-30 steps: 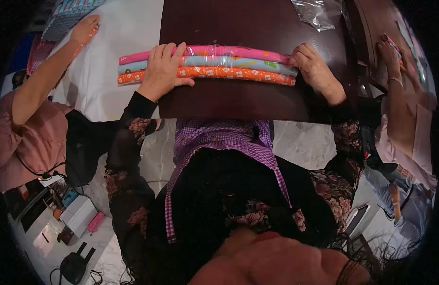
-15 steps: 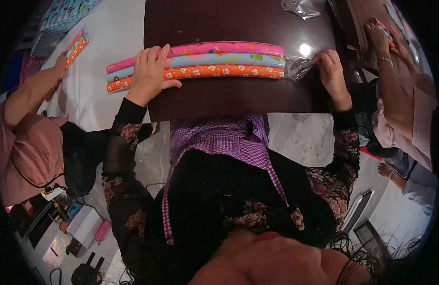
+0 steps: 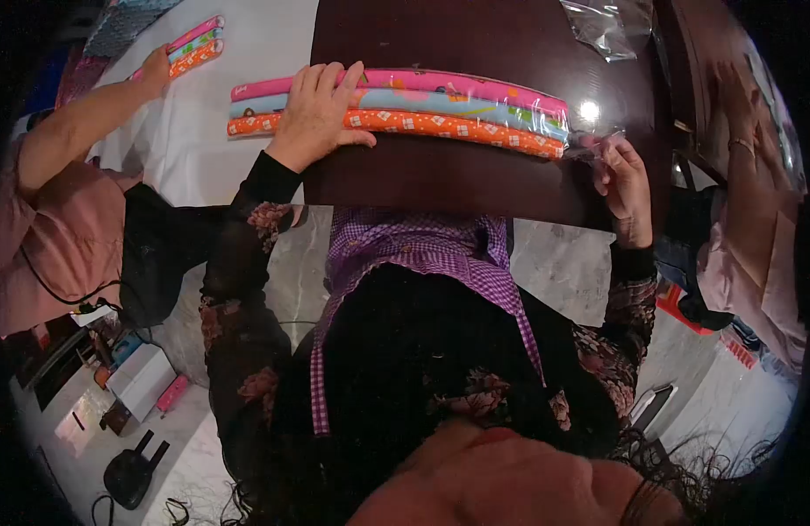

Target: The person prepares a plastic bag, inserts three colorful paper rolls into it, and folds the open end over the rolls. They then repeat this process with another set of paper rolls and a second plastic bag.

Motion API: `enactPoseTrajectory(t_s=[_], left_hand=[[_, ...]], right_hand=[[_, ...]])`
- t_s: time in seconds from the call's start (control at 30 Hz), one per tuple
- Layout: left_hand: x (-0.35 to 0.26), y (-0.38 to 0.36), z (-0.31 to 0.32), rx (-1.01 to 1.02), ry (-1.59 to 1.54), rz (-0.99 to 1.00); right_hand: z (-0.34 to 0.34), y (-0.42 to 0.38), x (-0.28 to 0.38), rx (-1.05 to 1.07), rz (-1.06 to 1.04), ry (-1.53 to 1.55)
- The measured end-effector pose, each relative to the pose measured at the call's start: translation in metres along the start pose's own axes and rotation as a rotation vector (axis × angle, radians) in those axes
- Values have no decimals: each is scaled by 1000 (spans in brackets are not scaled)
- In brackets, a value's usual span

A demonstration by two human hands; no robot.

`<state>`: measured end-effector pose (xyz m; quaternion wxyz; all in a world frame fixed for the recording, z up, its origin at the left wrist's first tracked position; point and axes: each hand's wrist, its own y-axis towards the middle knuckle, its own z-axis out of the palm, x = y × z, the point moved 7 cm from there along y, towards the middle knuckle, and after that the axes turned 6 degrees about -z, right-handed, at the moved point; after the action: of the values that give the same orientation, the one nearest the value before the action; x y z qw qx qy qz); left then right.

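Observation:
Three patterned rolls, pink (image 3: 475, 85), light blue (image 3: 422, 102) and orange (image 3: 457, 129), lie side by side on the dark tabletop (image 3: 475, 180) in clear plastic. Across them near their left end rests my left hand (image 3: 315, 114), fingers spread over the top and thumb below the orange roll. Beyond the right end of the rolls, my right hand (image 3: 627, 180) pinches the loose end of the clear plastic (image 3: 589, 147), its fingers closed on it.
A co-worker's hand (image 3: 157, 70) at the left holds a similar bundle (image 3: 197, 46) over a white surface (image 3: 190, 158). Another person's arm (image 3: 742, 167) is at the right. Clear plastic (image 3: 606, 26) lies at the back right.
The rolls and my left hand appear further right in view. My right hand is lower, and the plastic end looks gathered in its fingers. The left co-worker's bundle is further right and higher.

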<state>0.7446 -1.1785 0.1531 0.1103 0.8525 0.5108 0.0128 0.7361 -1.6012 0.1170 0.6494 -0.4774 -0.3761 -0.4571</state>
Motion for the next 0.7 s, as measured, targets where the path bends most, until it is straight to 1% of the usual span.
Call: enactPoseTrajectory(t_s=[0.13,0.2,0.33,0.4,0.43,0.47,0.53,0.57,0.6,0.67,0.7], left_hand=[[0,3,-1,-60,32,18],[0,3,-2,-63,53,7],[-1,3,-2,-37,24,8],[0,3,-1,-31,34,-6],[-1,3,-1,-24,28,-4],[-1,3,-1,-30,20,9],[-1,3,0,-22,32,2],[-2,3,-1,-25,29,8],[-3,3,-1,-23,29,5],[-3,2,-1,-21,33,-2],[-3,2,-1,-23,28,3]], right_hand=[[-21,-5,-1,-5,4,76],[-35,-5,-3,-12,-65,38],[-51,-14,1,-34,-80,-57],[-43,-17,3,15,35,-55],[-40,-19,3,-26,109,-49],[-36,-19,9,-40,102,-53],[-17,-19,11,160,158,-91],[-15,-16,7,175,165,-181],[-12,-15,8,172,162,-182],[5,-12,11,279,138,-333],[4,-7,6,285,136,-334]])
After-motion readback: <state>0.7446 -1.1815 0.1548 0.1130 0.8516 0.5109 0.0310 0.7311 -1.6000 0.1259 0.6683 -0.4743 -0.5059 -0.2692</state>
